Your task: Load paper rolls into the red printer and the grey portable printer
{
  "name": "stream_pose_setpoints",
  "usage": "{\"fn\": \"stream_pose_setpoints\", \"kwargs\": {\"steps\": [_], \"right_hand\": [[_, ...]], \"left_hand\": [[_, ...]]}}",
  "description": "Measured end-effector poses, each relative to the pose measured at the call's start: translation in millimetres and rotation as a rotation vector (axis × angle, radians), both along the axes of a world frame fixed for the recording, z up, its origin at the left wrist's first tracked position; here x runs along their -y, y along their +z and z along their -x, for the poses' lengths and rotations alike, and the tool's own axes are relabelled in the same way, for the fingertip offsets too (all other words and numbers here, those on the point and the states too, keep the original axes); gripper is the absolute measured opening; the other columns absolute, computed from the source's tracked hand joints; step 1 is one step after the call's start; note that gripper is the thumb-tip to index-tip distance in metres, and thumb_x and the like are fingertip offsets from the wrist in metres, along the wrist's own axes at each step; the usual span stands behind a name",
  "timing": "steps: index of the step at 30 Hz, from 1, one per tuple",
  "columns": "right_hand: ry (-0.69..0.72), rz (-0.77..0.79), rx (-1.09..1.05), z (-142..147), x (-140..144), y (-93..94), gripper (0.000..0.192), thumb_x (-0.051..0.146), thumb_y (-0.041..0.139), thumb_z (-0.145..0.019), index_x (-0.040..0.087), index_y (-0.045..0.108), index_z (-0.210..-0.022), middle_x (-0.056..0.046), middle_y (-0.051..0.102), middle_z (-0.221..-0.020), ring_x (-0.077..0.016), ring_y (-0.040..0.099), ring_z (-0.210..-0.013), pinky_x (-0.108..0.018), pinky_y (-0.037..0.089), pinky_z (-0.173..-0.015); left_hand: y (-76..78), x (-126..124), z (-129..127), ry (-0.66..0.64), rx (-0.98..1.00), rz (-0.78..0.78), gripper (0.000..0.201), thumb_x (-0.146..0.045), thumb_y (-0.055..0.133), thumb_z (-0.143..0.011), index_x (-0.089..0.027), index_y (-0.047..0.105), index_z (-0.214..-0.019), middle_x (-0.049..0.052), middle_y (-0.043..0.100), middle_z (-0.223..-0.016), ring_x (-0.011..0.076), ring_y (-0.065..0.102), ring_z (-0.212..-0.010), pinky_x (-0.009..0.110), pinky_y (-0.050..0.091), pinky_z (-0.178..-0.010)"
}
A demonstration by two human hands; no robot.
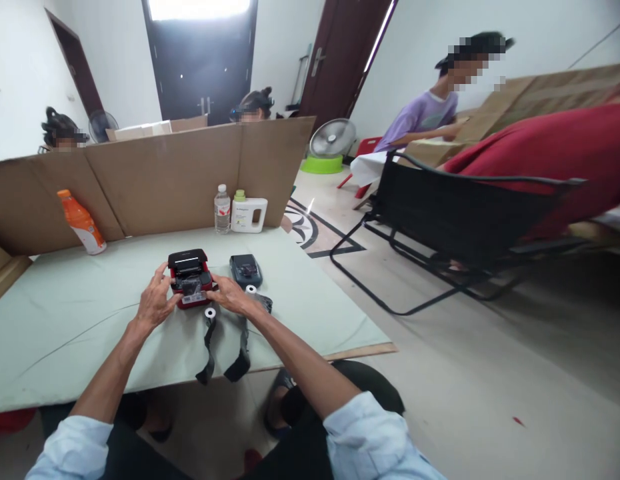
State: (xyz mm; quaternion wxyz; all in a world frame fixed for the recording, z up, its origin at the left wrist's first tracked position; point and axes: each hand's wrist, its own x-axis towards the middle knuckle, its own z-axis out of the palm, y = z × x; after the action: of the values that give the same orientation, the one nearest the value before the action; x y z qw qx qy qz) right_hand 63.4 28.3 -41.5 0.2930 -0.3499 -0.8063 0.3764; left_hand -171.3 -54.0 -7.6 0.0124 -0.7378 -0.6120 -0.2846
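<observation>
Printer (pixel 190 278) | lid up, long axis front-back | left hand (pixel 154 301) + right hand (pixel 231 295) gripping sides

Both forearms bare, pale blue sleeves pushed up near elbows, reaching forward and converging. Left hand (pixel 154 301) palm down, fingers spread and curled, fingertips forward. Right hand (pixel 229 295) palm down, fingers bent, pointing toward left hand. Hands close together, not touching. Wrists straight, held low.
</observation>
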Motion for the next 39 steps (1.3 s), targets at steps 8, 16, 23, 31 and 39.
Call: {"fn": "stream_pose_setpoints", "kwargs": {"steps": [8,16,23,31,39], "right_hand": [[0.033,-0.083,-0.072,-6,-2,-3.5,0.054,0.024,0.068,-0.090,0.024,0.058,-0.143,-0.010,0.069,-0.134,-0.0273,0.065,-0.120,-0.043,0.050,-0.105],[-0.048,-0.433,0.107,14,-18,5.3,0.058,0.022,0.078,-0.084,0.019,0.065,-0.141,-0.019,0.055,-0.151,-0.0323,0.051,-0.141,-0.051,0.041,-0.118],[0.114,-0.434,0.119,29,-32,21.6,0.021,0.021,0.068,-0.093,0.021,0.081,-0.110,-0.010,0.076,-0.114,-0.0236,0.069,-0.107,-0.036,0.051,-0.098],[-0.039,-0.262,-0.070,41,-66,40.4,0.029,0.026,0.056,-0.091,0.017,0.060,-0.063,0.001,0.057,-0.067,-0.0134,0.050,-0.067,-0.025,0.035,-0.064],[-0.007,-0.146,-0.282,54,-84,72.3,0.033,0.039,0.053,-0.084,0.021,0.045,-0.058,0.006,0.039,-0.055,-0.0101,0.038,-0.054,-0.024,0.028,-0.053]], "left_hand": [[0.4,-28,18,-0.112,0.219,0.073,0.049,-0.032,0.069,-0.082,-0.021,0.062,-0.130,0.016,0.045,-0.161,0.0351,0.058,-0.135,0.043,0.062,-0.085],[-8.4,-70,40,-0.170,0.250,0.216,0.045,-0.031,0.062,-0.086,-0.020,0.070,-0.129,0.013,0.069,-0.136,0.0295,0.065,-0.121,0.042,0.061,-0.090],[-7.2,-82,41,-0.137,0.166,0.206,0.038,-0.025,0.061,-0.086,-0.020,0.076,-0.121,0.011,0.075,-0.129,0.0280,0.068,-0.119,0.046,0.052,-0.109],[6.9,-84,33,-0.062,0.220,0.197,0.040,-0.017,0.064,-0.077,-0.022,0.079,-0.114,0.008,0.078,-0.121,0.0313,0.068,-0.121,0.044,0.052,-0.108],[18.4,-98,16,-0.131,0.492,0.248,0.048,-0.025,0.075,-0.068,-0.015,0.074,-0.115,0.011,0.079,-0.115,0.0318,0.072,-0.111,0.047,0.055,-0.101]]}}
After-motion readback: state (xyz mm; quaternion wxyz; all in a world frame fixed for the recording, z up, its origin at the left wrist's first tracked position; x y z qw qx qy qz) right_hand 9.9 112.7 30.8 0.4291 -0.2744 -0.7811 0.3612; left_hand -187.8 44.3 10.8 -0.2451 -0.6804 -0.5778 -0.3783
